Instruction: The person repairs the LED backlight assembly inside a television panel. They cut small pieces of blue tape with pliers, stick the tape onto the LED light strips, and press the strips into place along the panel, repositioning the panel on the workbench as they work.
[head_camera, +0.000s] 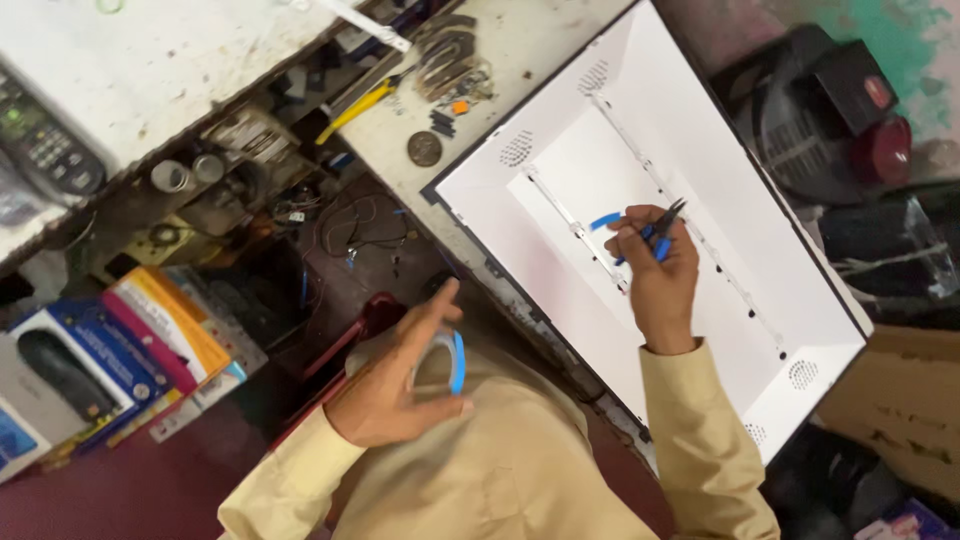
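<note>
The left hand (395, 385) curls around a blue-edged tape roll (447, 362) near the chest, while the right hand (655, 270) grips blue-handled pliers (660, 228) over the white backlight panel (640, 210), keeping tape and tool ready together.

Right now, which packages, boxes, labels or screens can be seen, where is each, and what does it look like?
Opened flat screen panel: on the bench under the right hand, a white rectangular tray with a dark frame.
Stack of retail boxes: lower left, flat rectangular packs in blue, pink, orange and white.
Cardboard box: right edge, plain brown.
Remote control: upper left, dark with small buttons.
Left hand: holds a blue-and-white tape roll.
</note>
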